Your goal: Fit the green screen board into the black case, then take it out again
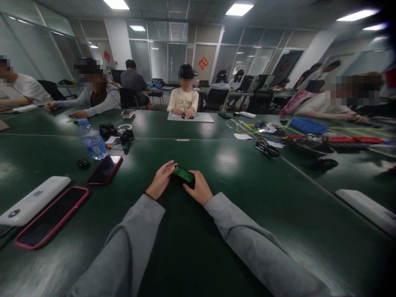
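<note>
Grey sleeves reach forward over the dark green table (216, 231) | left hand (161, 180) and right hand (199, 189) pinch the ends of a small green circuit board (184, 174), fingers closed on it, at table centre | red-cased phone (104, 169) and water bottle (92, 142) farther left | seated people beyond.

Glass-walled office (168, 49), ceiling lights (239, 9)

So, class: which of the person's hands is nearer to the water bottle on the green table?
Left. The left hand lies right of and below the water bottle, on the small green device; the right hand holds that device's far side, farther right.
</note>
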A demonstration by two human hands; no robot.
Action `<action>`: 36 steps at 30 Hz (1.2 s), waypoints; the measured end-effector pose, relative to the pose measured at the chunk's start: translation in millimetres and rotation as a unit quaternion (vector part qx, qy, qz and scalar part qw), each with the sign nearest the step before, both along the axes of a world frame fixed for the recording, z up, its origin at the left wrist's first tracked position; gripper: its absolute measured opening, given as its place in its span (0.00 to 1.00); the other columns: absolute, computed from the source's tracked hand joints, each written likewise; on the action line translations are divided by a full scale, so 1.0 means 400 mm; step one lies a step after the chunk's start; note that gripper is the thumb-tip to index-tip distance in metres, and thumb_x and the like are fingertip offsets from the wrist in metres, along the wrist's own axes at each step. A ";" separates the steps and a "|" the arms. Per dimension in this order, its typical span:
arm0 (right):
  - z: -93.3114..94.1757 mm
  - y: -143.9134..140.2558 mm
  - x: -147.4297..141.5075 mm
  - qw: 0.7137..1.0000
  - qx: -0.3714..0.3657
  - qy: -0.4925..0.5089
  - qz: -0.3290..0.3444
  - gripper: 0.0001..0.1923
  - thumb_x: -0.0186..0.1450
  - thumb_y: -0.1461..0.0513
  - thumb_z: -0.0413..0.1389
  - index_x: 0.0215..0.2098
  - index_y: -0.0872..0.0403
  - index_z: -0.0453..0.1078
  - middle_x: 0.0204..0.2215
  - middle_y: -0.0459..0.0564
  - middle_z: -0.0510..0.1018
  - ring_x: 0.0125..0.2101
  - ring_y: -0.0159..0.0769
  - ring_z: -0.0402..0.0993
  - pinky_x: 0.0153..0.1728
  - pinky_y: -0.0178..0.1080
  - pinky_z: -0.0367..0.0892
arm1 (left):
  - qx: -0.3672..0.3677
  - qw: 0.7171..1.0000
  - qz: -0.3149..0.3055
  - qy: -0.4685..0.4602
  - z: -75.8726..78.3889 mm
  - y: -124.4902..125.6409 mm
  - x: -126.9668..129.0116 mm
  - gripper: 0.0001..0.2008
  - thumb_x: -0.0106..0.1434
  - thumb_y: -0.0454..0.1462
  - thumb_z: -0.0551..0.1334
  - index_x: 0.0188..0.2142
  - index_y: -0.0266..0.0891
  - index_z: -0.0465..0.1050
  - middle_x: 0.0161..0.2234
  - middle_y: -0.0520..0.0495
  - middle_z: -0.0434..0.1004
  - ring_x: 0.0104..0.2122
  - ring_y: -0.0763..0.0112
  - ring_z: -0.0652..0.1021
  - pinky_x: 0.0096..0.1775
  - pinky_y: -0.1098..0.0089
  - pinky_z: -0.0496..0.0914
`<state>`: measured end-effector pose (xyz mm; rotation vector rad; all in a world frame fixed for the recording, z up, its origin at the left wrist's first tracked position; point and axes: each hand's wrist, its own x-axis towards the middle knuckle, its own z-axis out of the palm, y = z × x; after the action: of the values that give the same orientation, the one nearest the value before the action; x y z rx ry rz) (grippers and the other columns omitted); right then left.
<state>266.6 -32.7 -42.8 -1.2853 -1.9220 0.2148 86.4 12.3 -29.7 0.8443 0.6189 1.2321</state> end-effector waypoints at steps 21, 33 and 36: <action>0.043 -0.022 -0.017 0.994 0.018 0.089 0.058 0.24 0.58 0.59 0.56 0.52 0.51 0.57 0.47 0.52 0.66 0.49 0.40 0.64 0.52 0.46 0.61 | -0.019 0.997 -0.024 0.064 0.027 -0.018 -0.007 0.22 0.55 0.39 0.65 0.50 0.42 0.68 0.44 0.44 0.73 0.37 0.72 0.75 0.38 0.72 0.70; 0.014 0.013 -0.002 0.883 -0.267 0.370 0.110 0.25 0.55 0.53 0.59 0.49 0.53 0.64 0.47 0.51 0.71 0.49 0.39 0.68 0.52 0.47 0.63 | -0.008 0.998 -0.046 0.047 0.032 -0.022 0.001 0.23 0.56 0.38 0.64 0.52 0.41 0.66 0.47 0.42 0.72 0.43 0.68 0.74 0.42 0.69 0.69; 0.017 0.011 -0.012 0.901 -0.226 0.361 0.089 0.23 0.57 0.53 0.58 0.48 0.53 0.65 0.48 0.51 0.71 0.50 0.39 0.68 0.53 0.46 0.63 | -0.039 0.999 -0.014 0.011 0.024 -0.024 0.016 0.22 0.55 0.38 0.64 0.50 0.42 0.66 0.46 0.44 0.73 0.40 0.71 0.75 0.41 0.70 0.69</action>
<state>261.9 -28.4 -36.0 -1.0821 -1.3624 1.1231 92.7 2.8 -19.9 0.7996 0.6659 1.1667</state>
